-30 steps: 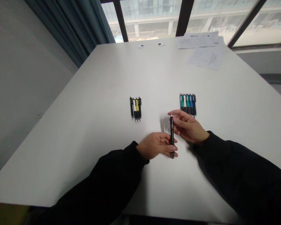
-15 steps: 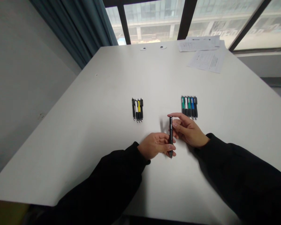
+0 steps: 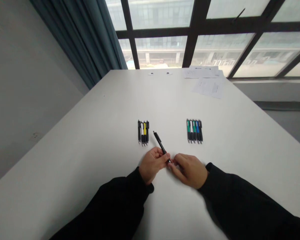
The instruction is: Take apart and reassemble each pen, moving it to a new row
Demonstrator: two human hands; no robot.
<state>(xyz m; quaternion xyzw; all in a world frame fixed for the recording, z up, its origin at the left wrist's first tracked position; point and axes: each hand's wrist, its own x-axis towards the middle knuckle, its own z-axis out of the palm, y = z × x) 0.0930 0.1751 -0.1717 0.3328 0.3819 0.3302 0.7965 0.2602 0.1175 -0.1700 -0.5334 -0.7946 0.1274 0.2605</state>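
A black click pen slants above the white table, its button end up and to the left. My left hand is closed on its lower part, thumb across the barrel. My right hand has its fingers curled in, with thumb and fingertips pinched at the pen's silver tip. Beyond my left hand lies a row of pens in black, white and yellow, side by side. Past my right hand lies another row of pens in green, white, blue and black.
The white table reaches to the window. Printed papers lie at its far right corner, and two small white pieces with dark spots near its back edge. A blue curtain hangs at the left.
The pen has gone from upright to slanting left. My right hand has moved from the button end down to the tip. The view has tilted up, showing more window.
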